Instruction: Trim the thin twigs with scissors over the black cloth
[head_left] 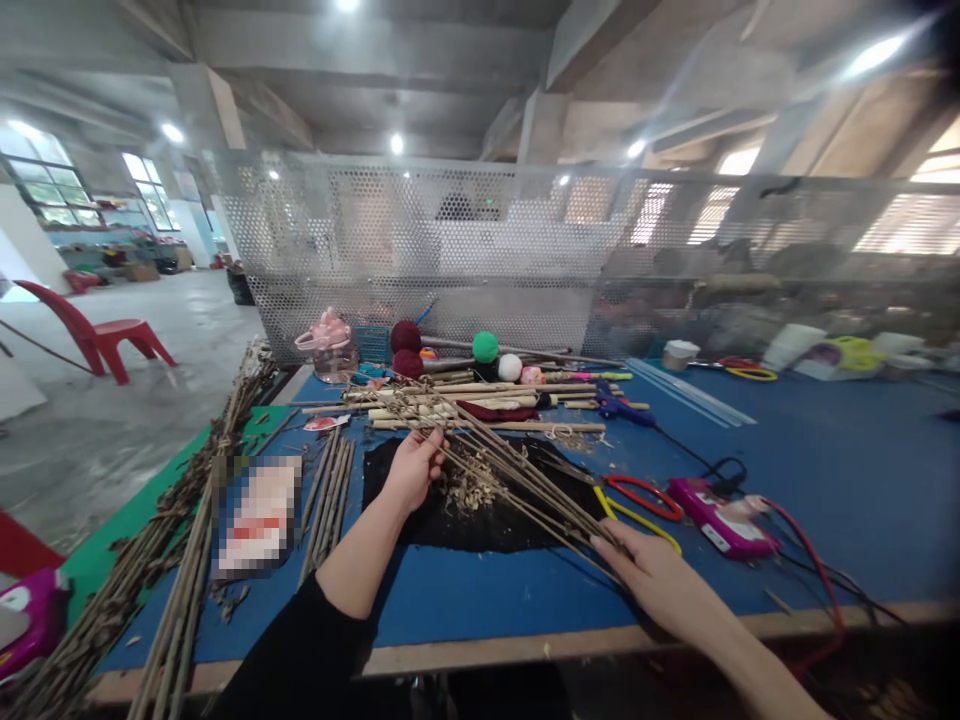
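Note:
My right hand [637, 560] is closed around the lower ends of a loose bunch of dry plant stems [529, 472]. The bunch slants up and left across the table, with its thin branched tips near the middle. At the upper part of the bunch, my left hand [418, 462] is closed in a pinch, thumb against fingers, on a thin stem. Beneath the stems lies a black cloth [420, 525] scattered with small plant scraps [469, 490]. Red-and-yellow-handled scissors [641, 497] lie just beyond my right hand.
Cut sticks [330, 495] and a big pile of dry stems [176, 530] lie left. Behind the cloth are wooden rods [487, 426], pompoms [485, 347] and a blue glue gun [619, 405]. A magenta power strip [720, 515] with cords lies right. A perforated metal screen [420, 240] stands behind.

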